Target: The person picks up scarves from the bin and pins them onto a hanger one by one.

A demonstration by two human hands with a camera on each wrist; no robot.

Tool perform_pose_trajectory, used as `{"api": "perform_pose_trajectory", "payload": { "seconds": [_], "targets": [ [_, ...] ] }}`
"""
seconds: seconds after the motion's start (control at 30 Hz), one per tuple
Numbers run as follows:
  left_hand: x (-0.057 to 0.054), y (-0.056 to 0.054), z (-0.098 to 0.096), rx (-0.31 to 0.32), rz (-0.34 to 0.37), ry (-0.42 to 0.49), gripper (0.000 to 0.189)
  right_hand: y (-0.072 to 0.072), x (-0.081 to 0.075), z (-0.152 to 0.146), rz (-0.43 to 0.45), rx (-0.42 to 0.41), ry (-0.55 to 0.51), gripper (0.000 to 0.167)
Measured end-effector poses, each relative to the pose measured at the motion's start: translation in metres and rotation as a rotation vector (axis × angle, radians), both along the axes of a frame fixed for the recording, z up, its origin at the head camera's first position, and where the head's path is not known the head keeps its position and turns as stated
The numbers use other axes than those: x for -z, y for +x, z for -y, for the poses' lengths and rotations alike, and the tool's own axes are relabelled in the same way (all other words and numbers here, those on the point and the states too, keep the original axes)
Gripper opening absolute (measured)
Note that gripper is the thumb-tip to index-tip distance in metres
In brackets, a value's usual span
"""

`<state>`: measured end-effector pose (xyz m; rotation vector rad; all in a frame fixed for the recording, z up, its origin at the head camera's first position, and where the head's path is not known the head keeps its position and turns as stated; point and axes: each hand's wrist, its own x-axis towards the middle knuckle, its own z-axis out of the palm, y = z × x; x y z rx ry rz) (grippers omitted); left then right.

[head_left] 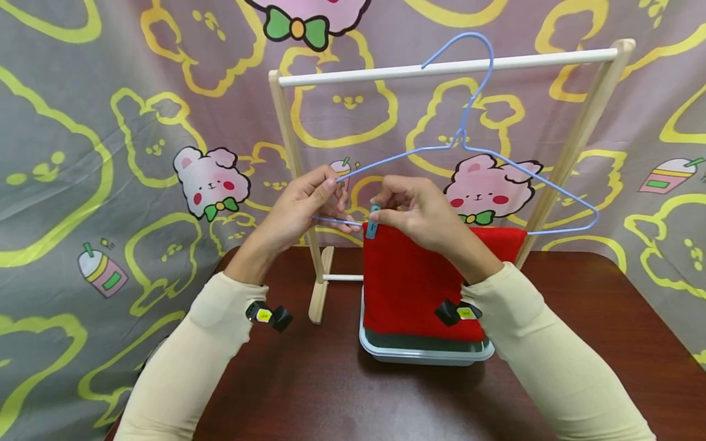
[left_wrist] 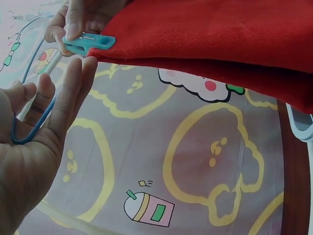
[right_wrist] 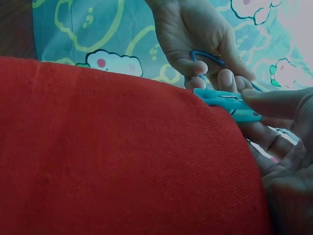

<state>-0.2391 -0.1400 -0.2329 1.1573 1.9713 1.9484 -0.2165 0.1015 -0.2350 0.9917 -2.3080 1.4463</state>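
A blue wire hanger [head_left: 462,136] is held up in front of the rack. My left hand [head_left: 300,205] grips its left end, thumb and index finger pinching the upper wire while other fingers reach along the lower wire. Over the lower bar hangs a folded red cloth [head_left: 421,285]. At the cloth's upper left corner, my right hand [head_left: 419,211] pinches a teal clothespin [head_left: 372,229] between thumb and fingers. The right wrist view shows the clothespin [right_wrist: 227,100] on the cloth's edge, close to the left fingertips.
Behind the hanger stands a wooden rack with a white top rail [head_left: 358,75]. Below the cloth, a pale blue basin [head_left: 425,355] sits on the dark brown table [head_left: 309,380]. A patterned curtain [head_left: 55,245] encloses the back and sides.
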Motion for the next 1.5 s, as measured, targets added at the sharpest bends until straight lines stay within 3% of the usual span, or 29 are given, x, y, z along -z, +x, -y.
{"api": "perform_pose_trajectory", "payload": {
  "seconds": [0.4, 0.73, 1.0, 1.17, 1.33, 1.5],
  "targets": [
    [0.001, 0.000, -0.002, -0.004, 0.019, -0.006, 0.034, 0.001, 0.001, -0.004, 0.017, 0.059, 0.069, 0.017],
    [0.004, 0.000, 0.002, -0.018, 0.011, 0.014, 0.031, 0.010, 0.001, -0.012, -0.039, 0.090, 0.085, 0.027],
    [0.005, -0.002, 0.003, -0.024, 0.003, 0.014, 0.034, 0.026, 0.006, -0.031, -0.126, 0.143, 0.032, 0.025],
    [0.006, -0.002, 0.004, -0.036, 0.013, 0.032, 0.036, 0.043, 0.012, -0.051, -0.194, 0.194, 0.010, 0.026],
    [0.006, -0.002, 0.007, -0.028, -0.003, 0.056, 0.033, 0.058, 0.021, -0.069, -0.277, 0.249, 0.042, 0.031],
    [0.008, -0.003, 0.008, -0.031, -0.009, 0.073, 0.031, 0.070, 0.033, -0.089, -0.295, 0.314, 0.076, 0.037]
  ]
}}
